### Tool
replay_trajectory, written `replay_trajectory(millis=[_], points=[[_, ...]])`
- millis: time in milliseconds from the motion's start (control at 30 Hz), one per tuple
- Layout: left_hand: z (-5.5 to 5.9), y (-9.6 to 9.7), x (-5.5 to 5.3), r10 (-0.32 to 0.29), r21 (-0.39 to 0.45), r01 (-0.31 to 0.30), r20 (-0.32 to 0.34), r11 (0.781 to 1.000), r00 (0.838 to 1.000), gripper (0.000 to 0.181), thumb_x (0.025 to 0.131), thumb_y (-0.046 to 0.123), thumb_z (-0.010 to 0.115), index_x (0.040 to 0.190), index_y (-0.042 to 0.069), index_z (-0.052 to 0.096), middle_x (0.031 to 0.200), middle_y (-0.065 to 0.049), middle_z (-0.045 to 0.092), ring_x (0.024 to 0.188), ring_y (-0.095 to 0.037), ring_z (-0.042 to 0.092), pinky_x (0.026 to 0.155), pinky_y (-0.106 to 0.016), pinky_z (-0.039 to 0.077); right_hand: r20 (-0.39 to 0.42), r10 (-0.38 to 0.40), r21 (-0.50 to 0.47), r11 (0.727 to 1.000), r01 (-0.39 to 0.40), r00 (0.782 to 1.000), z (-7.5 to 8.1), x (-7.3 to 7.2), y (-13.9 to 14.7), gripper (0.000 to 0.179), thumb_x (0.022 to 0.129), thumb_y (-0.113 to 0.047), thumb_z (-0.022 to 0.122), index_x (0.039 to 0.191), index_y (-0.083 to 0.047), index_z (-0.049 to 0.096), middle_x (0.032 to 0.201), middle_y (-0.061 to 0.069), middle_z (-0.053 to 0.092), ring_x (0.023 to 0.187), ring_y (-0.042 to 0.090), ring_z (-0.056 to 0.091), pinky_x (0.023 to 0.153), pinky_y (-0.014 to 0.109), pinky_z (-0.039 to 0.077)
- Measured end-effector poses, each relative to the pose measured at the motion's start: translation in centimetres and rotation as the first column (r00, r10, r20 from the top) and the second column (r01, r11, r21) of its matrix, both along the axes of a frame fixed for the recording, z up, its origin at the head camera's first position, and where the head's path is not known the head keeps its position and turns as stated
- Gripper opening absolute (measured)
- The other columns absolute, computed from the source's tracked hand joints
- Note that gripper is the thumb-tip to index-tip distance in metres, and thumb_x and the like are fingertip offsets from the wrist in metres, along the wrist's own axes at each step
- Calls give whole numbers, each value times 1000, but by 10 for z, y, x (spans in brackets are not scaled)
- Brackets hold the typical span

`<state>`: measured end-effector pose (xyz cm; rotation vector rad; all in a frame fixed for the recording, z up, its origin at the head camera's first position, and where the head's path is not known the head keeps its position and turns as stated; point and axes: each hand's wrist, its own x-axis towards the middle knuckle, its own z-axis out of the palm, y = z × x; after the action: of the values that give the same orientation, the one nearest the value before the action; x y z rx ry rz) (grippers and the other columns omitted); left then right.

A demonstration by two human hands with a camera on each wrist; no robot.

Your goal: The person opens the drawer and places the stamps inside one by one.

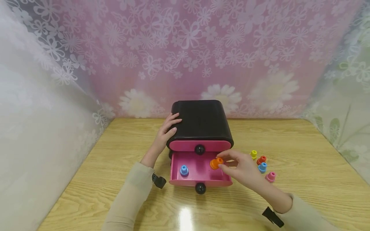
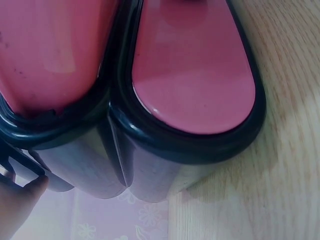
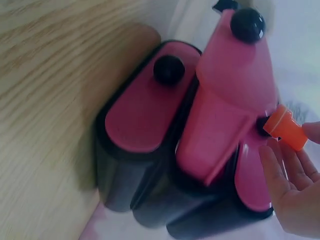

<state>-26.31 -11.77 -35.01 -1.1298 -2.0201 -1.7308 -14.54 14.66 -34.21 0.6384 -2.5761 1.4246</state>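
A small drawer cabinet with a black shell and pink drawer fronts stands on the table. Its middle drawer is pulled out. My left hand rests against the cabinet's upper left edge, fingers extended over the top; part of it shows in the left wrist view. Over the right side of the open drawer, my right hand pinches an orange stepped plastic cone between thumb and fingers. On the drawer's floor at the left, a light blue cone stands upright.
Right of the cabinet, loose cones lie grouped on the wooden table: yellow, red, blue and pink. A round black knob juts from the open drawer. Floral curtain hangs behind the table.
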Motion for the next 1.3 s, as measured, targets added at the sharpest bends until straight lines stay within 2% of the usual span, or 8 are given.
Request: replay_trajectory(millis=[133, 267, 500, 667, 833, 967, 1100, 1300], points=[[-10, -3, -10, 5, -8, -5, 21, 1000, 1000, 36, 89, 4, 41, 121, -10, 47, 139, -19, 28, 132, -31, 3, 103, -49, 4, -17, 39, 59, 998, -38, 999, -4, -3, -12, 21, 74, -7, 69, 94, -7, 64, 87, -1, 63, 79, 14, 61, 66, 26, 51], [-15, -4, -14, 5, -4, -5, 23, 1000, 1000, 44, 90, 24, 45, 122, -6, 48, 140, -13, 29, 133, -27, 3, 103, -48, 4, -27, 83, 105, 991, -80, 996, -11, -7, -22, 20, 74, -9, 70, 93, -10, 64, 86, -3, 64, 80, 14, 61, 67, 24, 50], [9, 1, 9, 11, -14, -11, 20, 1000, 1000, 35, 85, -7, 38, 117, -18, 43, 135, -30, 26, 130, -41, 2, 102, -52, 4, -40, 149, 180, 974, -139, 988, -18, -15, -34, 19, 74, -4, 68, 91, -9, 64, 83, -4, 63, 78, 12, 61, 68, 25, 50], [10, 1, 10, 20, -27, -19, 32, 999, 999, 36, 85, -6, 38, 118, -17, 43, 136, -29, 25, 130, -40, 2, 102, -53, 5, -38, 166, 231, 961, -153, 985, -23, -17, -37, 18, 74, -3, 68, 91, -9, 64, 84, -4, 63, 78, 10, 60, 69, 28, 50], [5, 0, 6, 13, -20, -12, 34, 1000, 999, 36, 86, -6, 38, 119, -15, 44, 137, -27, 26, 131, -38, 2, 102, -51, 5, -55, 168, 286, 947, -145, 984, -25, -18, -39, 18, 73, -6, 69, 90, -9, 65, 83, -4, 63, 76, 8, 59, 68, 27, 50], [-5, -2, -3, -4, 1, 4, 50, 1000, 999, 35, 87, -5, 39, 121, -11, 45, 139, -21, 27, 132, -32, 2, 103, -49, 5, -56, 180, 306, 939, -155, 982, -25, -19, -39, 17, 73, -6, 68, 90, -8, 65, 83, -3, 63, 75, 7, 58, 67, 26, 49], [-13, -4, -12, -9, 13, 8, 49, 1000, 999, 36, 90, 7, 42, 122, -8, 47, 140, -15, 28, 133, -27, 3, 104, -46, 6, -58, 180, 322, 934, -152, 982, -24, -20, -40, 17, 73, -7, 68, 90, -8, 66, 83, -4, 63, 74, 6, 56, 68, 24, 49], [-16, -3, -15, -10, 14, 9, 33, 1000, 999, 44, 90, 24, 45, 122, -7, 48, 140, -14, 29, 133, -27, 3, 104, -46, 5, -50, 173, 334, 931, -147, 984, -23, -20, -40, 19, 73, -7, 69, 92, -7, 66, 84, -4, 63, 74, 6, 56, 68, 23, 48]])
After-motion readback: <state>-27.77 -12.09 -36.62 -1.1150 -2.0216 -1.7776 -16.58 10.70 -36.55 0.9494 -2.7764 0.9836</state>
